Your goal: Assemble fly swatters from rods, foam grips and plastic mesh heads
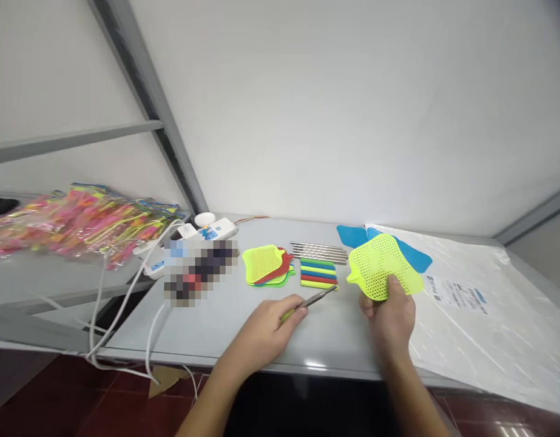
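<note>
My left hand (273, 328) is closed around the yellow-green grip of a metal rod (318, 297), its tip pointing up and right. A yellow-green perforated fly swatter head (373, 267) is pinched in my right hand (395, 312), thumb on its face and the narrow neck pointing left. Between the hands and farther back lie several coloured grip tubes (318, 273) in a row. Behind them are several silver metal rods (320, 252). To their left sits a pile of fly swatter heads (264, 265) in yellow, red, blue and green.
Blue flat pieces (416, 255) lie partly behind the held head. A white plastic bag (498, 321) with a label covers the right side. Power strips (218, 230) with white cables (97, 303) stand left, near a blurred-out patch. Bagged colourful items (84, 221) are heaped at far left.
</note>
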A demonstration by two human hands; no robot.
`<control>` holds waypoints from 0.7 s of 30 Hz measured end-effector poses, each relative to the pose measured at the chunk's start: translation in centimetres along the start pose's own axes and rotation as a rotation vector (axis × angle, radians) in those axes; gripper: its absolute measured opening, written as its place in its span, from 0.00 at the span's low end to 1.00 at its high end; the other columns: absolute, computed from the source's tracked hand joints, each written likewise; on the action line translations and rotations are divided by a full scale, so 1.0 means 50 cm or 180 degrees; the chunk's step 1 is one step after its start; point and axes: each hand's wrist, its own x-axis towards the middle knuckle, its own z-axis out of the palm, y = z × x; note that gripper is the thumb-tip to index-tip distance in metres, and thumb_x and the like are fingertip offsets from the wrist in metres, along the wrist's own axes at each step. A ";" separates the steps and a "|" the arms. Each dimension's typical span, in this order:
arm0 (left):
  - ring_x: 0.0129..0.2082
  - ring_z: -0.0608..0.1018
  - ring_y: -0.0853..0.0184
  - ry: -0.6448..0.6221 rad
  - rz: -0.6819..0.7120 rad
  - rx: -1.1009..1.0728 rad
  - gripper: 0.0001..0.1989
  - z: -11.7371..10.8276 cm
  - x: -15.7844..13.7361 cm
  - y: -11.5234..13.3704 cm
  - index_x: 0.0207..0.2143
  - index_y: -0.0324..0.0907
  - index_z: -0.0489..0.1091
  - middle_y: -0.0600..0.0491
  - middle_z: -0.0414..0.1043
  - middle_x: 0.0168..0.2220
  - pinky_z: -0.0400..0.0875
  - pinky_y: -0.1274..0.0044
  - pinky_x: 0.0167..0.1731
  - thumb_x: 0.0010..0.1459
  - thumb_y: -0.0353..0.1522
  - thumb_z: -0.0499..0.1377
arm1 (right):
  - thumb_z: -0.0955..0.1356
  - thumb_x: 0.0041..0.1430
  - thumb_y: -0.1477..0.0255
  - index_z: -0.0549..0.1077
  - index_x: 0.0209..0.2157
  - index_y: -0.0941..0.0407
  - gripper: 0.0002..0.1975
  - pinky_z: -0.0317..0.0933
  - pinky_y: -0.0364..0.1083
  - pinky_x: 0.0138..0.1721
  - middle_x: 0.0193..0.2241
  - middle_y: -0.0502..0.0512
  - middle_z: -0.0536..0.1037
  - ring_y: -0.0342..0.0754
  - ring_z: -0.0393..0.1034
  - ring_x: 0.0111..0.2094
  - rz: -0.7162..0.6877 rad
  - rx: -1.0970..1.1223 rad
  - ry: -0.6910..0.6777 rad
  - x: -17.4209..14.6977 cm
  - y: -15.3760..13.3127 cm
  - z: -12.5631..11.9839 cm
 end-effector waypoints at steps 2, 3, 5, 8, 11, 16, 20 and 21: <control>0.29 0.72 0.64 -0.0081 0.0089 0.0273 0.15 -0.001 -0.005 -0.002 0.34 0.45 0.73 0.55 0.72 0.28 0.60 0.78 0.30 0.65 0.40 0.50 | 0.64 0.62 0.58 0.65 0.26 0.55 0.17 0.47 0.41 0.13 0.13 0.45 0.64 0.40 0.56 0.13 0.0025 -0.0024 -0.0027 -0.009 0.008 -0.022; 0.30 0.73 0.64 -0.0117 0.0116 0.0353 0.15 0.001 -0.007 -0.004 0.35 0.45 0.73 0.55 0.73 0.29 0.61 0.78 0.31 0.66 0.40 0.49 | 0.64 0.62 0.57 0.66 0.27 0.56 0.17 0.47 0.42 0.13 0.14 0.46 0.65 0.40 0.56 0.13 0.0091 -0.0013 -0.0097 -0.015 0.012 -0.030; 0.31 0.74 0.63 -0.0154 0.0152 0.0476 0.16 0.008 -0.013 -0.005 0.36 0.46 0.73 0.55 0.74 0.30 0.62 0.78 0.32 0.66 0.40 0.48 | 0.64 0.61 0.56 0.68 0.28 0.56 0.18 0.48 0.42 0.13 0.15 0.47 0.66 0.41 0.57 0.13 0.0215 -0.0013 -0.0300 -0.031 0.020 -0.043; 0.33 0.75 0.62 -0.0114 0.0293 0.0727 0.16 0.028 -0.021 0.001 0.37 0.47 0.74 0.54 0.75 0.32 0.63 0.78 0.34 0.67 0.40 0.48 | 0.64 0.62 0.56 0.69 0.26 0.57 0.19 0.52 0.43 0.16 0.16 0.48 0.67 0.42 0.60 0.16 0.0133 -0.0135 -0.0595 -0.056 0.031 -0.055; 0.33 0.76 0.62 -0.0021 0.0400 0.1067 0.15 0.046 -0.031 0.004 0.39 0.48 0.73 0.54 0.76 0.32 0.63 0.77 0.33 0.67 0.39 0.47 | 0.63 0.63 0.56 0.69 0.27 0.56 0.19 0.55 0.44 0.18 0.19 0.49 0.69 0.42 0.61 0.17 -0.0120 -0.0067 -0.0469 -0.067 0.033 -0.066; 0.33 0.77 0.63 0.0308 0.0568 0.2054 0.14 0.070 -0.038 -0.038 0.46 0.47 0.69 0.52 0.75 0.34 0.61 0.77 0.31 0.68 0.38 0.45 | 0.62 0.65 0.56 0.68 0.28 0.56 0.19 0.55 0.43 0.19 0.19 0.48 0.68 0.42 0.60 0.18 -0.0273 -0.0230 -0.0260 -0.060 0.022 -0.080; 0.28 0.76 0.65 0.0452 0.0687 0.2676 0.15 0.078 -0.032 -0.077 0.49 0.46 0.67 0.53 0.73 0.32 0.59 0.76 0.26 0.69 0.38 0.44 | 0.61 0.65 0.57 0.69 0.22 0.57 0.24 0.60 0.44 0.24 0.17 0.50 0.68 0.43 0.64 0.20 -0.0357 -0.0794 -0.0679 -0.069 0.024 -0.080; 0.28 0.76 0.65 0.0496 0.0695 0.2729 0.15 0.079 -0.031 -0.081 0.49 0.46 0.66 0.54 0.73 0.32 0.59 0.76 0.26 0.69 0.38 0.44 | 0.61 0.66 0.57 0.69 0.22 0.57 0.24 0.60 0.44 0.25 0.17 0.51 0.69 0.44 0.65 0.21 -0.0377 -0.0852 -0.0677 -0.072 0.027 -0.081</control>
